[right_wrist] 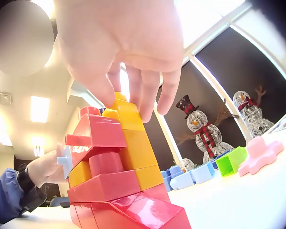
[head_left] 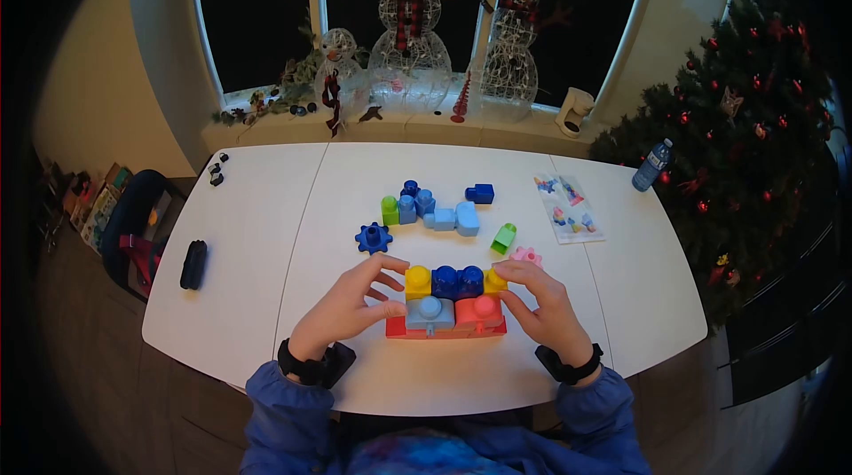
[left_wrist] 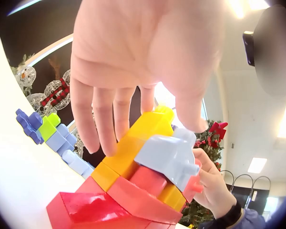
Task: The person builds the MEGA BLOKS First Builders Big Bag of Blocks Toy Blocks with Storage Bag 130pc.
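The block build (head_left: 445, 293) is standing on the table (head_left: 333, 200) between the two hands, its long axis running left to right across the person's front. The right hand (head_left: 548, 306) is closing thumb and fingers narrowly on the right yellow block (right_wrist: 128, 114), pinching it at the build's upper right end. The left hand (head_left: 342, 302) is spreading wider and looser around the opposite end — fingers reaching beside the left yellow block (head_left: 418, 282), thumb lying by the light blue block (head_left: 429, 314). So the right hand is sitting nearer the build, level with its back row, the red base (head_left: 444, 334) lying below and toward the person.

Whether the left fingertips are actually touching is hard to tell. The build's far face is hiding from the head camera, and the dark blue blocks (head_left: 445, 282) are barely showing from the right wrist — mostly covered by nearer pieces.
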Tool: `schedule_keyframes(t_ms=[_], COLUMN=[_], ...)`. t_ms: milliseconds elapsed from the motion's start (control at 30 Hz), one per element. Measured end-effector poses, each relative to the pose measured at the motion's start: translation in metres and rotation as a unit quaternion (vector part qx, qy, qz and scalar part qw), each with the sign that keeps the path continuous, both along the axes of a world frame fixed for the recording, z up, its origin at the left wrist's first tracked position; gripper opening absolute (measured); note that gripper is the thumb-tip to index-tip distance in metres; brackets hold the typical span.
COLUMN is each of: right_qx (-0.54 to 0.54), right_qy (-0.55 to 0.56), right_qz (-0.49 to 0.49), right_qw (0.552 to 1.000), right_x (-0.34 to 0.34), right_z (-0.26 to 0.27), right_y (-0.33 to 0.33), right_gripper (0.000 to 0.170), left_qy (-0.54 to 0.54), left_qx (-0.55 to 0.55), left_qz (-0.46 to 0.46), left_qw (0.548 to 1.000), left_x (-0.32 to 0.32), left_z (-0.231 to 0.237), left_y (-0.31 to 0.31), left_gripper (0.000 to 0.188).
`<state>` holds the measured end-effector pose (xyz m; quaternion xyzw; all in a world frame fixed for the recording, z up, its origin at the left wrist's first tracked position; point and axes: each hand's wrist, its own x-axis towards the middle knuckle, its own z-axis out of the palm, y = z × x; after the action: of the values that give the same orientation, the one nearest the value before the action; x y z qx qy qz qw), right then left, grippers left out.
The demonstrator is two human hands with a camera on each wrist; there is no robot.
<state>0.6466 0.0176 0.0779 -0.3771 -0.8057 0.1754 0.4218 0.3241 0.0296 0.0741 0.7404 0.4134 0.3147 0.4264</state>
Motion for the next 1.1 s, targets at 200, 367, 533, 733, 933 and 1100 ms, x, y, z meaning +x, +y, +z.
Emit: schedule_keyframes(t_ms=[200,367,533,733,933,1100], right_qx=[-0.006,-0.013,-0.013,-0.012,-0.015,-0.02], right_qy=[0.019,0.015,0.021,0.028,0.027,0.027], right_qz=[0.007,0.004,0.002,0.005,0.003,0.001], right_qw=[1.0,1.0,1.0,1.0,1.0,0.999], right_x=[-0.001,0.0,0.0,-0.001,0.0,0.0], right_z=[-0.003,-0.004,-0.007,-0.007,-0.008,-0.008], right_y=[0.0,0.0,0.001,0.001,0.001,0.0], right_gripper=[0.032,0.032,0.032,0.033,0.033,0.034], left_qy=[0.085,0.18,0.235,0.218,0.252,0.127], left_qx=[0.176,0.272,0.212,0.225,0.17,0.187], left_qz=[0.13,0.137,0.098,0.109,0.114,0.11], left_qw=[0.972,0.935,0.944,0.943,0.946,0.968], left_x=[-0.008,-0.011,-0.011,-0.012,-0.009,-0.009], left_z=[-0.018,-0.057,-0.052,-0.051,-0.05,-0.015], left_y=[0.104,0.163,0.171,0.159,0.16,0.125], left_gripper=[0.049,0.042,0.036,0.036,0.037,0.045])
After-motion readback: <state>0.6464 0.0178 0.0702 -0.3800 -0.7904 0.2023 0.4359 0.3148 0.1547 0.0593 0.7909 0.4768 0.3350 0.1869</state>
